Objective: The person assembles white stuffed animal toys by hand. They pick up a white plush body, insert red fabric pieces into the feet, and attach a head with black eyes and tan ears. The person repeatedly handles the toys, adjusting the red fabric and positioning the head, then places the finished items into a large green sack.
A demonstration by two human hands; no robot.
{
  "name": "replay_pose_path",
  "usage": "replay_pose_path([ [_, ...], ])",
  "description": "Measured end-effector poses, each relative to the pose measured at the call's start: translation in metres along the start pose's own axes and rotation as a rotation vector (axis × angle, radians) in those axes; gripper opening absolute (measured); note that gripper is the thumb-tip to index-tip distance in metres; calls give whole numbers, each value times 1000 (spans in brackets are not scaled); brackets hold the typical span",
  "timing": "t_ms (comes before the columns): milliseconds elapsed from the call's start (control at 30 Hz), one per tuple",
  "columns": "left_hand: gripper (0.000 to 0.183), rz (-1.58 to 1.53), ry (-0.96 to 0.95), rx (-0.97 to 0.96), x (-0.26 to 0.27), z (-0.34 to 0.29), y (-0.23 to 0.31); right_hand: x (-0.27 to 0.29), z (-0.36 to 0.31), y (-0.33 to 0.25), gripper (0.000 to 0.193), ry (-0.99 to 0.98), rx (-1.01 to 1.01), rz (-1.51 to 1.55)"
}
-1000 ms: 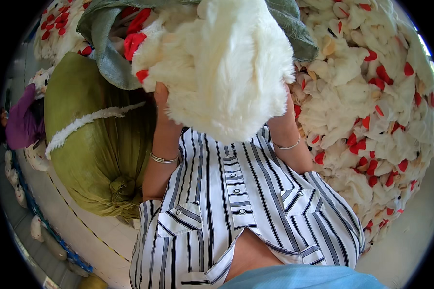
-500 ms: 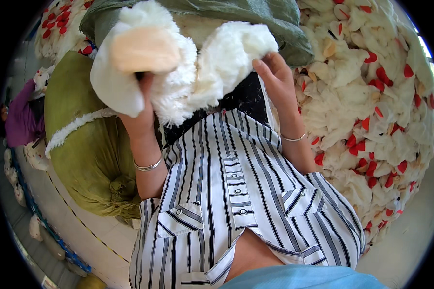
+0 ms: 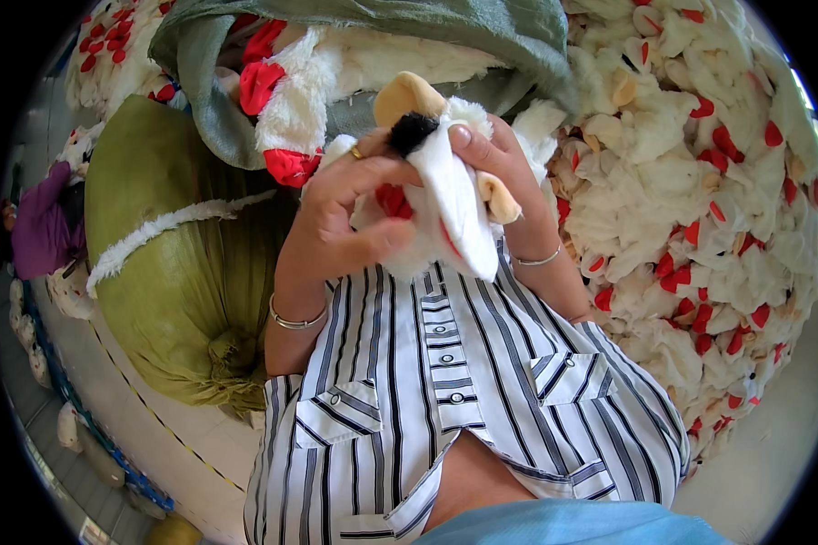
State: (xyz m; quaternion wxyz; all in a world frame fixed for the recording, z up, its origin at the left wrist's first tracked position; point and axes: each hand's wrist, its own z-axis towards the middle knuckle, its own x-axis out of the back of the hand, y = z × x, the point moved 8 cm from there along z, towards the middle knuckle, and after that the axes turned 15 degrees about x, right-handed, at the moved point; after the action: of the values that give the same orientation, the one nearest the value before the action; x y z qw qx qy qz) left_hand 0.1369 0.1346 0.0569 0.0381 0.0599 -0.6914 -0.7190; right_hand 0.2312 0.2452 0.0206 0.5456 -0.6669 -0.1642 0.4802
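Observation:
In front of my chest I hold a white plush toy skin (image 3: 459,195), limp and folded, with both hands. Beige ear-like pieces, a black fur tuft and red patches show on it. My left hand (image 3: 341,213) grips its left side, forefinger by the black tuft and thumb stretched across the front. On the opposite side, my right hand (image 3: 504,163) has its thumb pressed on the upper edge of the smooth white flap. The fingertips behind the plush are hidden.
Just beyond my hands, a grey-green sack (image 3: 218,109) gapes around white plush with red ends (image 3: 291,109). A tied olive sack (image 3: 182,300) stands left. To the right rises a big heap of white plush pieces (image 3: 682,209) with red bits. Purple cloth (image 3: 41,227) lies far left.
The plush skin has come nearer to my chest and turned, bringing the black tuft and red patches into view. Both hands have drawn closer together. The sack's mouth and its contents are now uncovered.

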Motion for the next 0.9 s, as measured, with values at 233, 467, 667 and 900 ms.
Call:
replay_pose_path([
  [233,10,-381,451,13,39,-9,-41,4,12,-6,19,-25,186,34],
  [467,14,-371,287,176,10,3,-37,-24,10,13,53,-285,57,-154],
  [667,17,-98,356,271,18,-1,-50,-38,-16,58,77,-844,-44,-670],
  [900,56,258,-54,701,3,-28,-77,-15,-10,19,35,-556,-10,-715],
])
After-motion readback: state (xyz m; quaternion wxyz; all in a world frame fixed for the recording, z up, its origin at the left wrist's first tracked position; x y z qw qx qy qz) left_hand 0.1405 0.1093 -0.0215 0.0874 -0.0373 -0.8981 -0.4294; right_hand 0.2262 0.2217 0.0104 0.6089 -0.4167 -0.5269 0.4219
